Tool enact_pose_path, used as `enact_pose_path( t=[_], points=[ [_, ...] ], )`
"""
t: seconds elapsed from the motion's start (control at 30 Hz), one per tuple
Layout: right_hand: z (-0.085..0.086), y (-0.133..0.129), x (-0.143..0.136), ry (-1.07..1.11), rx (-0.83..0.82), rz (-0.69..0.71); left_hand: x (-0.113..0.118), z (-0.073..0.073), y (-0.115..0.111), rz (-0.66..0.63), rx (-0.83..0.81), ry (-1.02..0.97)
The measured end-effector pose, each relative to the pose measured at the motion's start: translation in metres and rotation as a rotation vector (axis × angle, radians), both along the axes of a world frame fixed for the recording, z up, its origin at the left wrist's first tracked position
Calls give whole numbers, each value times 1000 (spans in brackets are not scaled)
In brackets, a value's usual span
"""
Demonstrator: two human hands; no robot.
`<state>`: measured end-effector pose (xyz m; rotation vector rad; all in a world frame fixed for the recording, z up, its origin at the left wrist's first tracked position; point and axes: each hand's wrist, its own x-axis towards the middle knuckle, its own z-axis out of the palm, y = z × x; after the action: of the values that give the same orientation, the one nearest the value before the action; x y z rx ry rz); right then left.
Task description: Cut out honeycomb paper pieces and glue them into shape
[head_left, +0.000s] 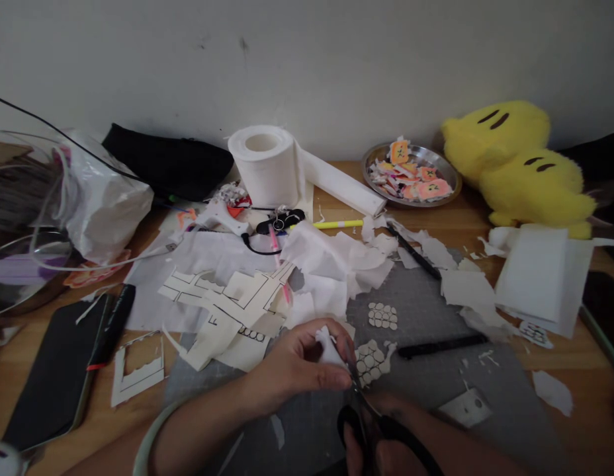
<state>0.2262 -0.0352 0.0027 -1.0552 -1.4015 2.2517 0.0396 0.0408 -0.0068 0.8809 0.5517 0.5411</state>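
Note:
My left hand (307, 363) is closed around a small folded piece of white paper (329, 350) above the grey cutting mat (317, 436). My right hand (386, 453), at the bottom edge, grips a pair of black-handled scissors (354, 390). Their blades point up and meet the paper at the left fingertips; how far they are parted is hard to see. Just beyond the blades lies a paper cutout of joined circles (370, 365), with a smaller similar cutout (383, 316) farther back. Left of my hand are cream paper offcuts (222, 304) with black lines.
Crumpled tissue (331, 251) and a black pen (442, 346) lie on the mat. Behind stand a white roll (264, 172) and a metal plate (453, 192) of orange scraps. Yellow plush toys (530, 165) sit at right, a phone (53, 370) at left, a box cutter (112, 324) beside it.

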Motion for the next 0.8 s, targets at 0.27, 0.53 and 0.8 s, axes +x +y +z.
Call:
enact_pose_path(
  t=[0.27,0.53,0.8],
  points=[
    [1,-1,0,134,-95,-48,-2,1,1,-7,-33,95],
    [-9,-4,-1,91,-12,24,2,6,2,-63,-59,117],
    [-1,-1,-5,72,-71,-44,1,5,2,-49,-101,154]
  ],
)
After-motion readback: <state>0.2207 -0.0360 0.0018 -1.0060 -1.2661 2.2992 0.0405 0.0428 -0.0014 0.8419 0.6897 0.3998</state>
